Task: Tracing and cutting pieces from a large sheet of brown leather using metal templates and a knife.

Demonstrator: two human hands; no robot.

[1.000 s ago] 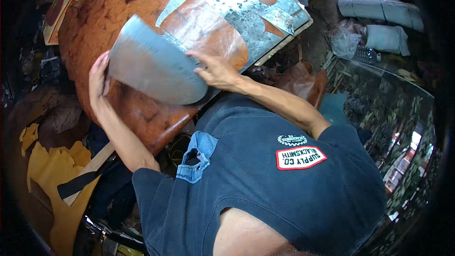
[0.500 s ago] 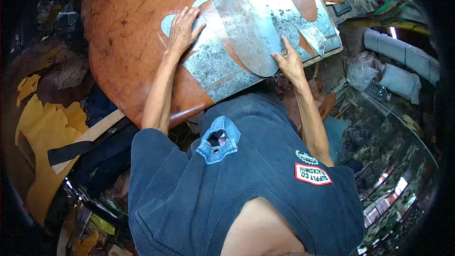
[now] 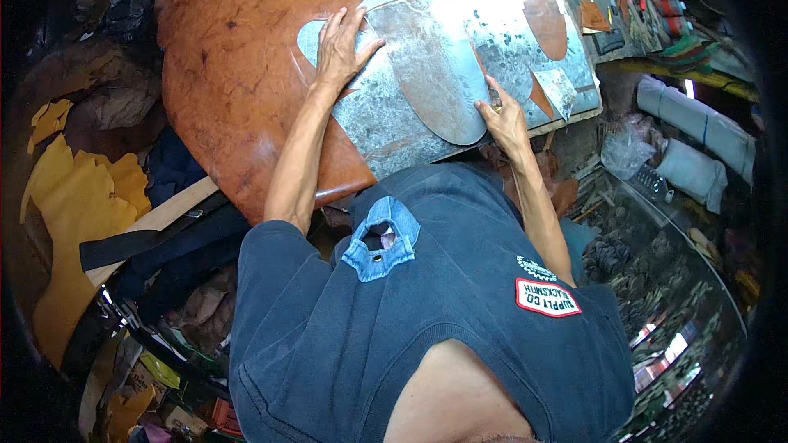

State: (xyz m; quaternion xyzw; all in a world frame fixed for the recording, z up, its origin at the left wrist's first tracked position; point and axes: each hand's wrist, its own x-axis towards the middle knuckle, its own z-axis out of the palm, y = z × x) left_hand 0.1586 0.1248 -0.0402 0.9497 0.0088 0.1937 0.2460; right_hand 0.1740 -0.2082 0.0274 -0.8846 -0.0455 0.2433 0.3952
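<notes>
Grey plate (image 3: 435, 82) touches the right hand (image 3: 505, 121), grip hard to tell; left hand (image 3: 338, 57) lies spread nearby.

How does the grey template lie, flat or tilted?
Flat: the grey template lies along the tabletop, no edge visibly lifted, right hand beside it.

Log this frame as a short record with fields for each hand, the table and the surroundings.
Left hand: spread palm-down at the edge of the big brown leather sheet
Right hand: thumb and forefinger at the right edge of the rounded metal plate
Metal plate: lying flat
Table: metal top, partly covered by the leather
Also on table: small oval leather piece, far right
Floor side, left: yellow leather, wooden strip
Beyond table, right: white wrapped bundle
Right-hand grip: cannot tell
</notes>
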